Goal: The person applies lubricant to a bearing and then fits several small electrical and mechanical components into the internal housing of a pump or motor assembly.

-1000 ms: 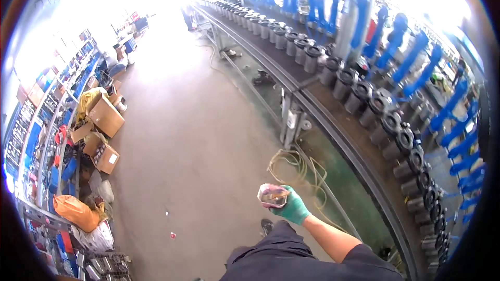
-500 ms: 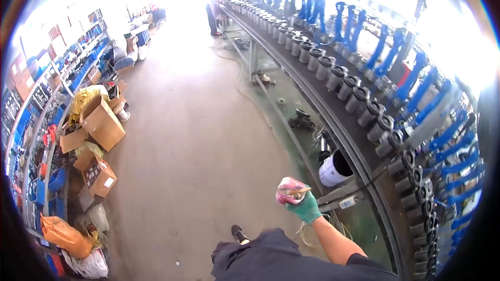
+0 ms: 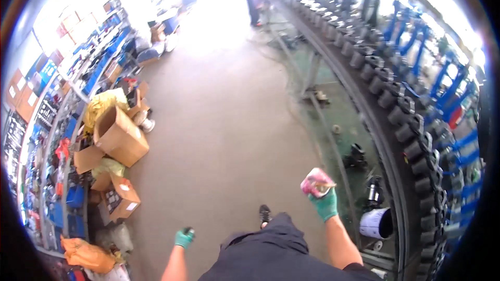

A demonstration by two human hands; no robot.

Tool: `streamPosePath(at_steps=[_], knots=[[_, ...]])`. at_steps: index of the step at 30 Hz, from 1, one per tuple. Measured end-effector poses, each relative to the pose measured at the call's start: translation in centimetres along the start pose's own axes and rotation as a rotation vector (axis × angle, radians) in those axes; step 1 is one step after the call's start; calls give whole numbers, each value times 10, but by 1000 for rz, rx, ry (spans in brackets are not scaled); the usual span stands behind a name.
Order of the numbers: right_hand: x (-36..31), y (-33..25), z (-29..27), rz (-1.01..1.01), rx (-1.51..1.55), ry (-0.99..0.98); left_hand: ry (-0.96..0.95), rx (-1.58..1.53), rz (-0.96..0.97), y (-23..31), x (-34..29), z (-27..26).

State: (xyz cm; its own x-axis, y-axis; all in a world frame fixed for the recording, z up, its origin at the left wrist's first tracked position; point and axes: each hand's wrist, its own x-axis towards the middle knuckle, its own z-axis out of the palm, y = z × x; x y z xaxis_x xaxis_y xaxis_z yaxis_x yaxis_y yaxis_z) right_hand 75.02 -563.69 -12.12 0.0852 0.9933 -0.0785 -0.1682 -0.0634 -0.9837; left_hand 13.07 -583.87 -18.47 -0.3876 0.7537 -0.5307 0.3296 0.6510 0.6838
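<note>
My right hand, in a green glove, is closed round a pink-and-white bundle that looks like a crumpled plastic packet. A tan edge shows on the bundle's right side; its contents I cannot make out. It is held out in front of me, over the floor to the left of the long bench. Low on the left, my left hand hangs over the floor in a matching green glove. Its fingers look curled, with a dark patch at their tips that is too small to name.
On the right runs a long bench with rows of dark cylindrical housings and blue hanging parts. A white bucket lies beneath it. Left are shelves, open cardboard boxes and an orange sack. A person stands far ahead.
My left hand has come into view at the lower left. The view has swung left, so boxes and bench appear farther right. The bundle stays in my right hand.
</note>
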Motion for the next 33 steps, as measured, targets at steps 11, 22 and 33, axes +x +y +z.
streamPosePath(at_steps=[11,22,33], knots=[[404,-89,203,64,-98,-102,76,387,-391,61,165,-6],[730,-113,313,-92,-407,-25,-30,848,1512,902,531,-155],[1105,-118,420,-96,-661,-44,-450,583,1936,1246,692,-166]])
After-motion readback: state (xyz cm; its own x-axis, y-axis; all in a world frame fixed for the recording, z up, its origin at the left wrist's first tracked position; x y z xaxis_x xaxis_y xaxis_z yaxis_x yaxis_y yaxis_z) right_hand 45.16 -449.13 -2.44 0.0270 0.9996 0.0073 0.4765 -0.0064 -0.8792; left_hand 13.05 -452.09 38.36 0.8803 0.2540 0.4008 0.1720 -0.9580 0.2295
